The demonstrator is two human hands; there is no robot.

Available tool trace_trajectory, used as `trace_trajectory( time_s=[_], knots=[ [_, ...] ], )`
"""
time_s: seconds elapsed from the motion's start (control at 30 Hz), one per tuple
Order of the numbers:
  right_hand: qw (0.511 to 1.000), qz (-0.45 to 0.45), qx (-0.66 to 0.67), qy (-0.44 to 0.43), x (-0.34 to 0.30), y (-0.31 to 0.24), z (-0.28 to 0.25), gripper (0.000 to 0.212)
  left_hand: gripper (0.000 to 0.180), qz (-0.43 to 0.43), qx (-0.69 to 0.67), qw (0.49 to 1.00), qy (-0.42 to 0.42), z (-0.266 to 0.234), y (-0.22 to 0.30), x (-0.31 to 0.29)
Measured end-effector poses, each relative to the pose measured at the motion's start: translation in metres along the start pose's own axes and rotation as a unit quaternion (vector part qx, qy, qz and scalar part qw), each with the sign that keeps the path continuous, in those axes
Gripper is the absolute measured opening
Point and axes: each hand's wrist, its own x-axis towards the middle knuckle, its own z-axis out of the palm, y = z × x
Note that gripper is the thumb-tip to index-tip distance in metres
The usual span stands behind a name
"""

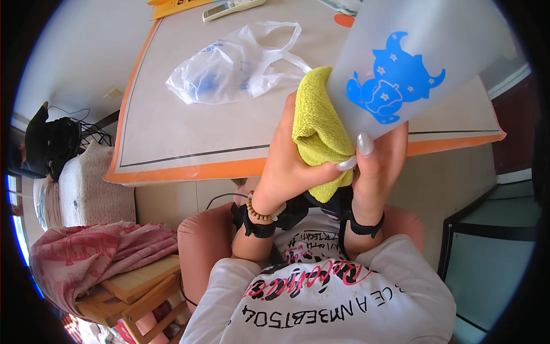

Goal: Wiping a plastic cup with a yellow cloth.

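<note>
Left hand: the left hand [289,163] is closed around a folded yellow-green cloth [319,129], pressing it against the side of the cup.
Right hand: the right hand [378,166] grips the lower end of a frosted translucent cup [412,63] with a blue cartoon print, thumb laid over the cup wall.
Cup: held tilted in the air above the near edge of the table [172,137], its wide end toward the camera.
Cloth: bunched between both hands, touching the cup, just in front of the table's orange border.
Plastic bag: a crumpled clear bag [229,69] lies on the table, to the left of the cup and apart from it.
Remote control: a white remote [232,8] rests at the table's far edge, beyond the bag.
Wrists: a bead bracelet [264,215] circles the left wrist; dark straps wrap both wrists.
</note>
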Motion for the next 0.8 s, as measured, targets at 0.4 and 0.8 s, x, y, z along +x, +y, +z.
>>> trace_trajectory(
  time_s=[0.4,0.8],
  knots=[
    [0.999,-0.020,0.037,-0.021,0.000,0.003,-0.002,0.066,0.075,-0.009,-0.018,0.999,0.031,0.005,0.001,-0.003],
    [0.989,-0.110,-0.099,-0.008,0.007,0.011,-0.014,0.055,0.064,-0.021,-0.179,0.983,0.029,0.000,-0.003,-0.012]
  ],
)
